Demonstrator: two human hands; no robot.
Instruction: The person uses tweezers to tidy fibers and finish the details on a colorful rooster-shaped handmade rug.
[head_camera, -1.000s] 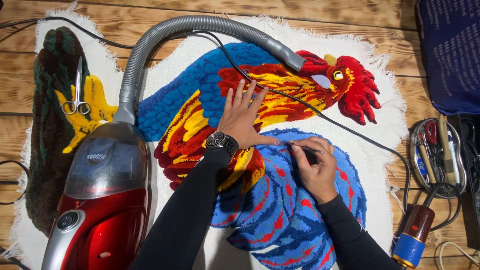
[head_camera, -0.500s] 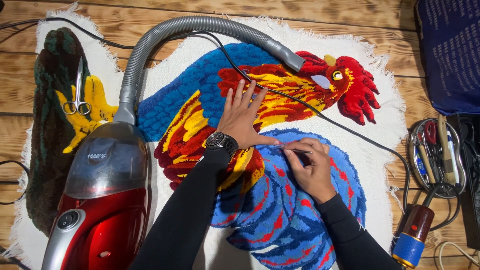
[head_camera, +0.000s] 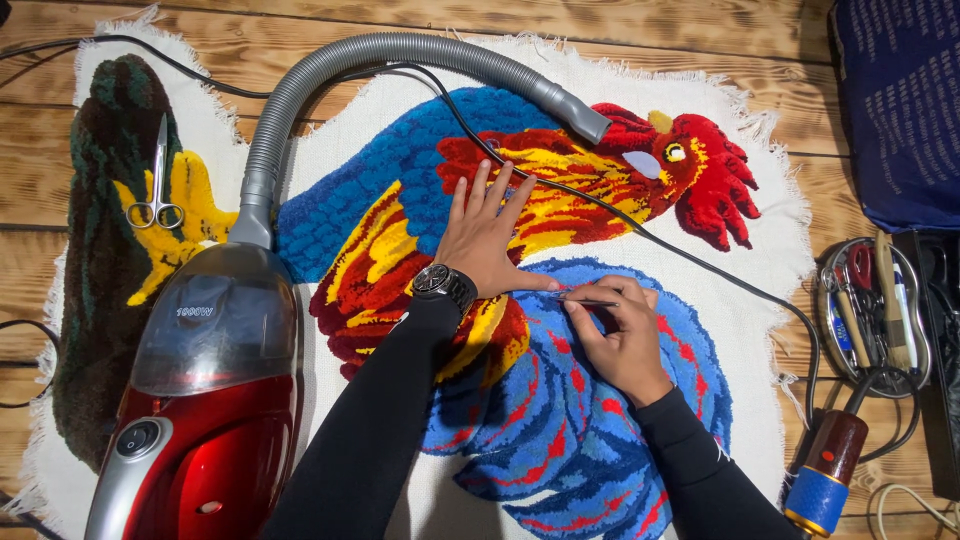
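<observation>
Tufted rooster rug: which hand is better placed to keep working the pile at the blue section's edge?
Right. The right hand already pinches the thin metal tool at that edge; the left hand lies flat on the rug, likely bracing it.

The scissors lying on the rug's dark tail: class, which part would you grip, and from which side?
Grip the scissors by the two finger loops, coming from the near edge of the rooster rug. They lie flat with loops toward the viewer and closed blades pointing away, so probably that end is safest; nothing crowds them.
</observation>
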